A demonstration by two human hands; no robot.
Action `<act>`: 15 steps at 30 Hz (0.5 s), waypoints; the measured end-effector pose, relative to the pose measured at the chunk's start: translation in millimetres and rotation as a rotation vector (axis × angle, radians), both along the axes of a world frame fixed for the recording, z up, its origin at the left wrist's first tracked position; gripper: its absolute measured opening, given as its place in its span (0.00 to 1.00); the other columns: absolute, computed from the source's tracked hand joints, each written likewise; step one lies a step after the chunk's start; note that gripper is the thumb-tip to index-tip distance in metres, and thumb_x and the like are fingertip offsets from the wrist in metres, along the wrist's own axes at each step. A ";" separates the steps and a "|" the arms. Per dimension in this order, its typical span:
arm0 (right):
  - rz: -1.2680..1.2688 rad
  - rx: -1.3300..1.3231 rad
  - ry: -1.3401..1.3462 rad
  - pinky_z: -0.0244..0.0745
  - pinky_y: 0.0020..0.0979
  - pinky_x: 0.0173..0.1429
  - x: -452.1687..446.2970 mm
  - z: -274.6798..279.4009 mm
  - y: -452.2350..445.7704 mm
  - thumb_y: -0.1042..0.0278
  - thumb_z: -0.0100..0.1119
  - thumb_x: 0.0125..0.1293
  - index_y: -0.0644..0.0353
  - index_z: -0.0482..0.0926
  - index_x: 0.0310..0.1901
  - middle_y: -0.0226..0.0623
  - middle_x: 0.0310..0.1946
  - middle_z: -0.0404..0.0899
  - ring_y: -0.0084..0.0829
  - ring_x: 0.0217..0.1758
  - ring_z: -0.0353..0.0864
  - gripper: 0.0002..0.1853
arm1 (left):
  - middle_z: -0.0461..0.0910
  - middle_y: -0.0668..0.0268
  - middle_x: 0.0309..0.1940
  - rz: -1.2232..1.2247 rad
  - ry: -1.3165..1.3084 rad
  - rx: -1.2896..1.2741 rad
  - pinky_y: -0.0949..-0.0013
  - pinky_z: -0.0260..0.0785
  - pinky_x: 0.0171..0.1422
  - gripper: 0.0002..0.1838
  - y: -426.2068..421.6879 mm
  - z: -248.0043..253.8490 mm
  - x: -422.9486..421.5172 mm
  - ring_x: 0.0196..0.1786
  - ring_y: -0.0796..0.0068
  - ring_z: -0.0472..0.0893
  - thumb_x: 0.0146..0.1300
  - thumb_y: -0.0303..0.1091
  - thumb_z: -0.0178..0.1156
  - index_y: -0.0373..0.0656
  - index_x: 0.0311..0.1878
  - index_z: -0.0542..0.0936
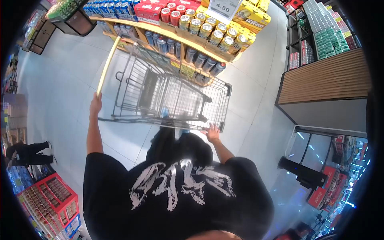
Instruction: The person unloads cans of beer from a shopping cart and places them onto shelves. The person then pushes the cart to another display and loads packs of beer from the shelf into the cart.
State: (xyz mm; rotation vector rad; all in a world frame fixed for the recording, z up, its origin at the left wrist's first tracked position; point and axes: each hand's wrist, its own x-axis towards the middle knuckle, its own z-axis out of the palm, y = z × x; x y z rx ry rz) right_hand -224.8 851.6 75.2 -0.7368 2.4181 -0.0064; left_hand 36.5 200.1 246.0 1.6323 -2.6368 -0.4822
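A wire shopping cart [176,94] stands sideways in front of me, and its basket looks bare inside. My left hand [96,105] is closed around the near end of the cart's pale yellow handle bar [107,68]. At the cart's near right side, my right hand [213,133] lies against the top rim, its fingers stretched and apart. The handle is on the left, the corner with dark bumpers on the right. Below the near rim, my legs [164,144] show in dark trousers.
Directly beyond the cart is a wooden drinks shelf [176,34] with yellow cans [206,30], red cans [171,15] and a price sign [224,8]. Right stands a ribbed wooden counter [320,76]. A red-edged display [52,200] and a person [32,154] are at left. Tiled floor [60,80] surrounds the cart.
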 end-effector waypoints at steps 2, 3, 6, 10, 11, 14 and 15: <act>0.035 0.002 -0.008 0.41 0.64 0.80 -1.2 9.7 17.3 0.26 0.51 0.64 0.29 0.83 0.60 0.40 0.77 0.59 0.50 0.83 0.47 0.29 | 0.79 0.46 0.59 -0.035 0.064 0.018 0.41 0.69 0.62 0.28 3.2 -14.5 9.9 0.61 0.34 0.76 0.78 0.57 0.42 0.56 0.73 0.61; 0.027 0.013 -0.001 0.39 0.65 0.80 0.5 13.5 26.3 0.27 0.52 0.64 0.31 0.83 0.60 0.41 0.78 0.57 0.50 0.83 0.45 0.30 | 0.76 0.48 0.62 -0.087 0.173 -0.017 0.42 0.69 0.63 0.28 18.2 -15.4 14.3 0.63 0.35 0.75 0.78 0.55 0.43 0.58 0.75 0.59; -0.055 0.025 0.168 0.41 0.67 0.79 12.2 30.8 55.6 0.28 0.59 0.60 0.37 0.76 0.67 0.49 0.78 0.56 0.51 0.83 0.46 0.37 | 0.68 0.52 0.72 -0.027 0.170 0.101 0.43 0.68 0.66 0.31 77.6 5.6 9.0 0.68 0.38 0.71 0.80 0.49 0.42 0.66 0.81 0.48; -0.822 -0.224 0.278 0.42 0.70 0.77 46.6 26.0 85.6 0.34 0.71 0.55 0.42 0.57 0.78 0.61 0.77 0.52 0.57 0.82 0.46 0.52 | 0.73 0.48 0.66 -0.125 0.086 0.045 0.42 0.69 0.64 0.31 120.8 13.5 21.7 0.62 0.35 0.75 0.80 0.47 0.41 0.68 0.81 0.44; -0.989 -0.279 0.186 0.42 0.71 0.76 58.0 20.0 91.7 0.36 0.73 0.55 0.43 0.52 0.79 0.63 0.77 0.51 0.58 0.82 0.46 0.55 | 0.74 0.46 0.64 -0.127 0.045 0.087 0.42 0.71 0.63 0.31 134.7 19.6 22.3 0.59 0.35 0.77 0.80 0.47 0.41 0.68 0.82 0.44; -1.151 -0.544 0.125 0.45 0.69 0.77 87.9 -56.7 120.6 0.40 0.68 0.63 0.45 0.50 0.80 0.62 0.78 0.50 0.59 0.81 0.48 0.51 | 0.79 0.43 0.54 -0.051 0.079 0.286 0.45 0.78 0.49 0.33 192.4 60.1 11.7 0.46 0.37 0.83 0.80 0.44 0.42 0.69 0.82 0.41; -1.153 -0.641 0.138 0.46 0.68 0.77 97.3 -76.6 125.0 0.41 0.64 0.66 0.45 0.51 0.80 0.60 0.78 0.50 0.59 0.81 0.49 0.47 | 0.80 0.45 0.47 -0.171 0.022 0.057 0.48 0.79 0.38 0.35 184.5 17.9 25.7 0.36 0.40 0.83 0.80 0.42 0.44 0.70 0.82 0.40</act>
